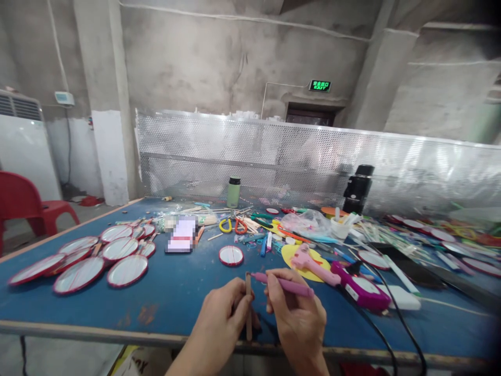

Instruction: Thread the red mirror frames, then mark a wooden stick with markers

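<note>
At the near edge of the table, left hand: closed, pinching a wooden stick, best braced firmly.
Right hand: curled round a pink pen.
Pen tip: just beside the stick's top; light pressure should suit.

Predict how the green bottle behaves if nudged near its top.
The green bottle would probably tip fairly easily, since it stands upright and looks taller than wide. Once down, its rounded body would likely roll on the flat blue tabletop. Its straight-sided shape suggests a stiff body, but the contents are hidden, so I can't judge weight.
</note>
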Demonstrator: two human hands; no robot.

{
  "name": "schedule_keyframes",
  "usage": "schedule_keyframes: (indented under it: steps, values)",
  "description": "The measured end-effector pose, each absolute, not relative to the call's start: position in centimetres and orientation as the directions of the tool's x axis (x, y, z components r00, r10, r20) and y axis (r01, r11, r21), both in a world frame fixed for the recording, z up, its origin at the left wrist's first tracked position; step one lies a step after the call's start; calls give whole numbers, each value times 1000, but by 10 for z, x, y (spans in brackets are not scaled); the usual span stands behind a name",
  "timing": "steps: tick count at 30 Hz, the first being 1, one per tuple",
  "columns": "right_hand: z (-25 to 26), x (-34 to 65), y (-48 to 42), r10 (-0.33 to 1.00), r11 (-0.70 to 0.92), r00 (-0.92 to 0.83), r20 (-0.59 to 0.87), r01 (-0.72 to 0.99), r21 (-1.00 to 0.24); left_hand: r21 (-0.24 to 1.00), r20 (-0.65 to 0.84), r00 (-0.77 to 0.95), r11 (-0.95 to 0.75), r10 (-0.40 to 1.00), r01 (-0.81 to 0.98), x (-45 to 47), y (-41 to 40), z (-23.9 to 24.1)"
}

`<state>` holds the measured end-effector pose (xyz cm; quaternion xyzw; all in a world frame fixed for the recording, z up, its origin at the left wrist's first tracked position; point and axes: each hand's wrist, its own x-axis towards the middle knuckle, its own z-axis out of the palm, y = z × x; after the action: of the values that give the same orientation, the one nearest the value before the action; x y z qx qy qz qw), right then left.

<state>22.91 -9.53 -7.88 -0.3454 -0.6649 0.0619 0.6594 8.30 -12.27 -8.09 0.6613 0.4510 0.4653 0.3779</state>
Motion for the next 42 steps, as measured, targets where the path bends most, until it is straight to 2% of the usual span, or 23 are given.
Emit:
schedule_keyframes:
  steps: [42]
  values:
    - [-80, 229, -95, 534, 756, 121, 836, 374, -537, 906, 291, 163, -327, 943, 269, 82, -123, -81]
